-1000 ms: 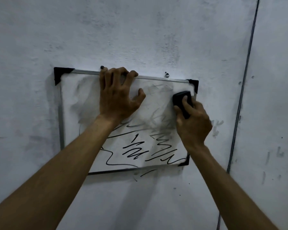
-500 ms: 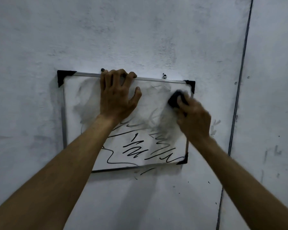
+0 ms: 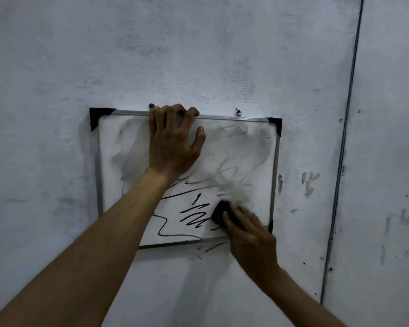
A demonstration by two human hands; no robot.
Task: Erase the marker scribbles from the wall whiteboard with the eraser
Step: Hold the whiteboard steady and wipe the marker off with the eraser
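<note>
A small whiteboard [image 3: 250, 147] with a metal frame and black corners hangs on the wall. Its upper half is smeared grey. Black marker scribbles [image 3: 194, 214] remain across its lower half. My left hand [image 3: 172, 142] lies flat on the board with its fingers hooked over the top edge. My right hand [image 3: 250, 237] presses a black eraser [image 3: 220, 212] against the board's lower right part, at the end of the scribbles; the hand is blurred.
The wall [image 3: 198, 55] around the board is pale and scuffed. A thin dark cable [image 3: 342, 147] runs down the wall right of the board. Small marker marks [image 3: 213, 246] sit on the wall under the board's bottom edge.
My right hand has swept the eraser from the board's top right corner down to its lower right part, smearing lines on the way. My left hand has stayed on the top edge.
</note>
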